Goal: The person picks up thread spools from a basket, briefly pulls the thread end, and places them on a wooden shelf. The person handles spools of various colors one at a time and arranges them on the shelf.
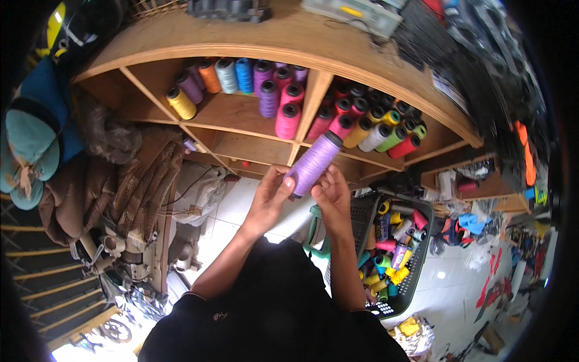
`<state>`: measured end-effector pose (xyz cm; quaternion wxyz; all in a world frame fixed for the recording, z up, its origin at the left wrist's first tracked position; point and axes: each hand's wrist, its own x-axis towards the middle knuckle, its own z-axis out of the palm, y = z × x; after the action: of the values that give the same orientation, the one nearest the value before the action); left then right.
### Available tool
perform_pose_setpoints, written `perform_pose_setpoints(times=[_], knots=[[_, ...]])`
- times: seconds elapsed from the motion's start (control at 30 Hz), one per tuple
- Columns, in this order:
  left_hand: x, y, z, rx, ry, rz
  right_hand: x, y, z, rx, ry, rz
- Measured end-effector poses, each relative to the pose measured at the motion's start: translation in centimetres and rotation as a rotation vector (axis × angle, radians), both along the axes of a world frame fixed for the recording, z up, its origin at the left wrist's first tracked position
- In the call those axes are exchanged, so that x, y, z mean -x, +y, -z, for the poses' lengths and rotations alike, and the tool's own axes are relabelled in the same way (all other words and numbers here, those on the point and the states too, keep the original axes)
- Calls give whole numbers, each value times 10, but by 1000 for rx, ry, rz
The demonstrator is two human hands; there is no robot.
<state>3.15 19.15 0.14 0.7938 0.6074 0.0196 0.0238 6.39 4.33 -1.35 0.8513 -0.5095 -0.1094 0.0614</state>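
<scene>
holding a purple spool (315,164) of thread between the left hand (271,196) and the right hand (333,192), above the floor (232,210) and in front of the wooden shelf (241,45). keeping the left narrowed on the lower part, with thumb laid over the near face; keeping the right curled in along the right-hand edge.

on markings: noting one small pale mark on the black shirt (265,301), too small to read, and print on a purple-and-white tube (398,256) in the dark basket (416,280), likewise illegible.

on count: recording one spool in hand; in the left shelf compartment, one yellow spool (181,104), one orange spool (209,77), one blue spool (244,77), one pale grey spool (227,77), three pink, and several purple partly hidden. unable to count the right compartment or the basket, both crowded.

on direction: pointing the black tip away from the body, toward the upper right; slanting the long axis from lower left to upper right, base nearest the body.
</scene>
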Motion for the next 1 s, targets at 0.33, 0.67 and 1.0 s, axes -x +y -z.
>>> perform_pose_setpoints(times=[0.33, 0.67, 1.0], knots=[[-3, 81, 6, -650, -191, -169, -21, 83, 36, 327, -100, -129], [-70, 150, 44, -486, -120, -501, -107, 202, 49, 677, -396, 63], [-107, 175, 64, -337, -66, -574, -149, 273, 66, 767, -513, 132]])
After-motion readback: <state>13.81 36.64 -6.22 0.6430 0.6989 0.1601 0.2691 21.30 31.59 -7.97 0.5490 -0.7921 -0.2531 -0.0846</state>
